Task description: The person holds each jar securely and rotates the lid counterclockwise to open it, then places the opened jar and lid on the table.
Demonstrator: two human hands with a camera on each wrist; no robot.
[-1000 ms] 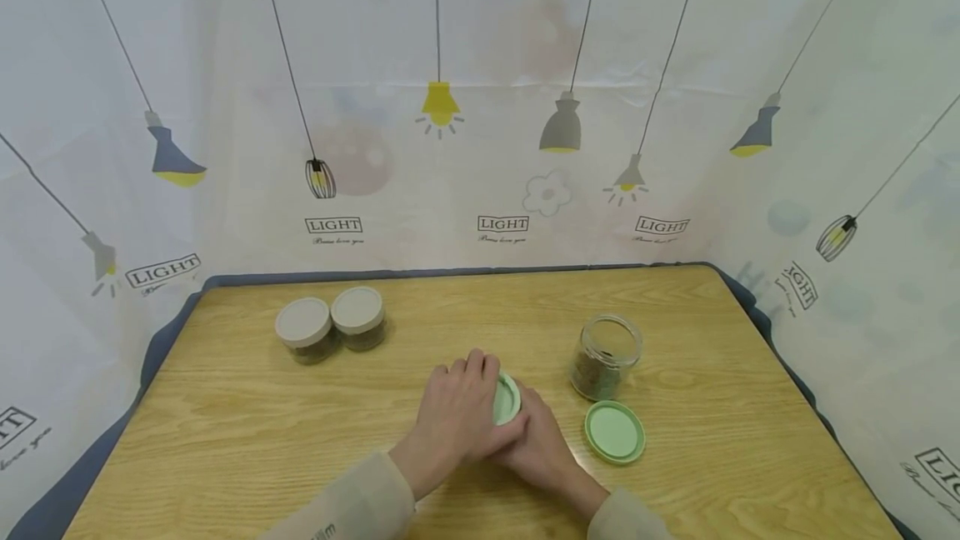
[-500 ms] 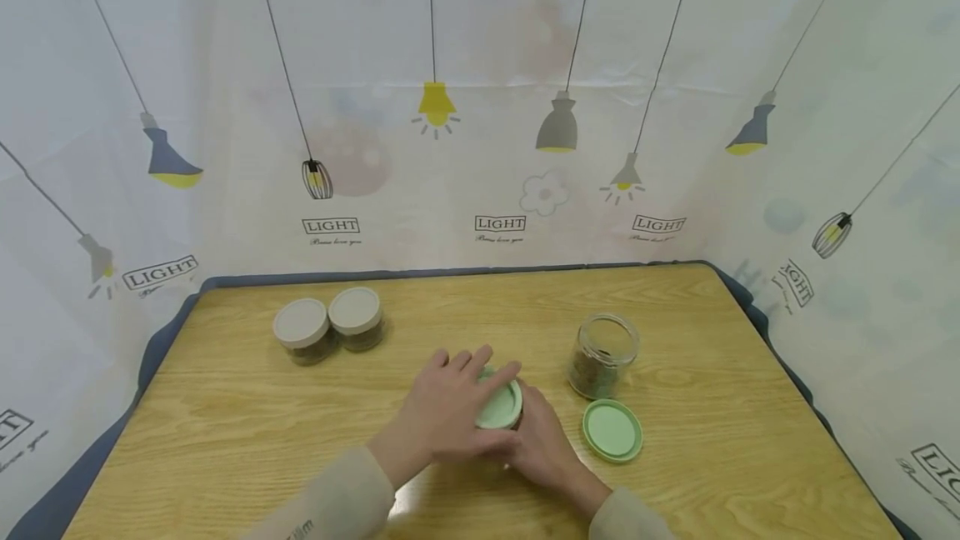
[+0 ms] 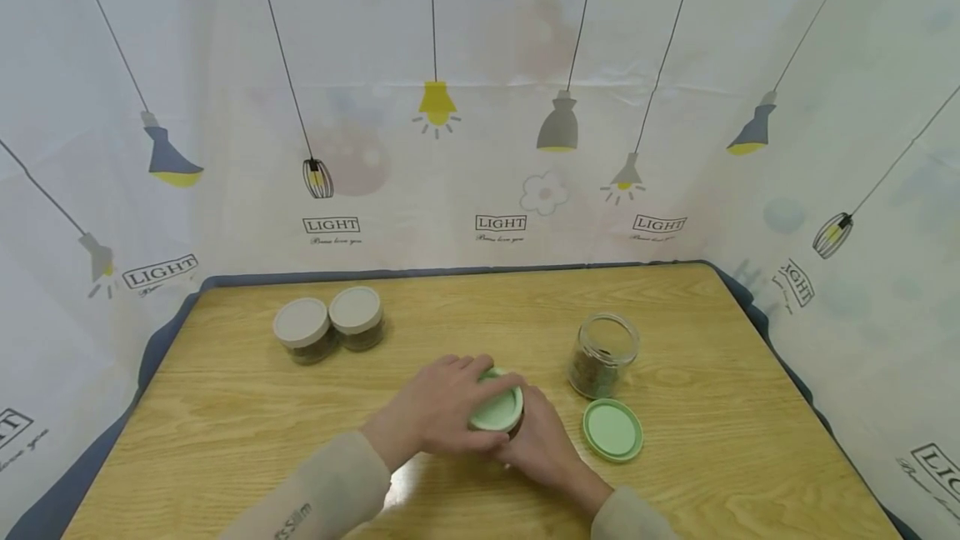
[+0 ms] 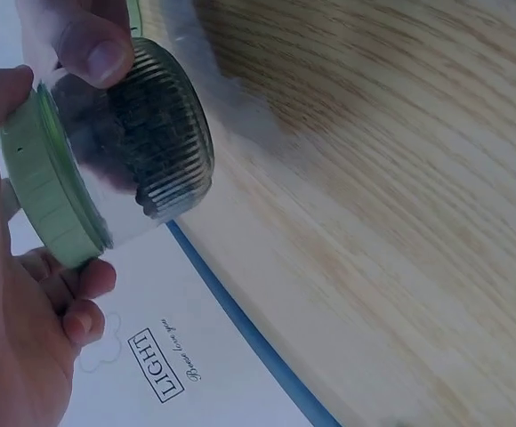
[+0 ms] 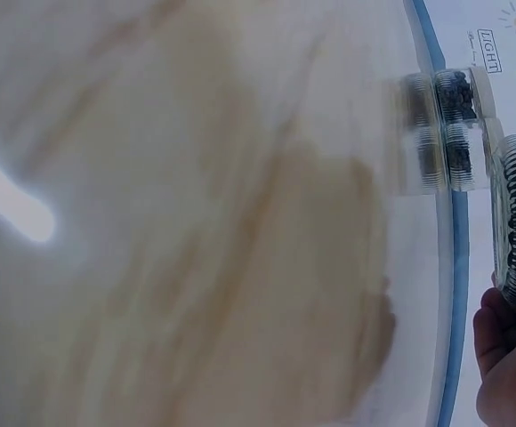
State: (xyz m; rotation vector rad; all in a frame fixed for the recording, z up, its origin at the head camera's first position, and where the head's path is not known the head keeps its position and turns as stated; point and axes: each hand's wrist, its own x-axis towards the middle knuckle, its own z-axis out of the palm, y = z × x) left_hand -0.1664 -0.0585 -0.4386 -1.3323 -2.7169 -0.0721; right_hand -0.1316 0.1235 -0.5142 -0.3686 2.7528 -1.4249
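Over the middle of the table, both hands hold a ribbed clear jar [image 4: 165,133] with dark contents and a green lid [image 3: 501,412]. My left hand [image 3: 444,408] grips the lid from above and the side, fingers and thumb spread round its rim. Around the jar's body, on the right, my right hand [image 3: 545,442] keeps its hold; its thumb lies on the glass in the left wrist view. That view has the jar tilted, with the lid on its mouth. In the right wrist view, the ribbed base of the jar shows at the right edge.
An uncovered glass jar [image 3: 600,365] with dark contents stands right of the hands. A second green lid [image 3: 612,430] lies before it. Two jars with whitish lids, one left [image 3: 302,323] and one right [image 3: 357,311], stand side by side at the back left.
My left hand has turned on the lid, its wrist and sleeve shifting left, so more of the lid shows. The right hand stays round the jar. The other jars have not moved.
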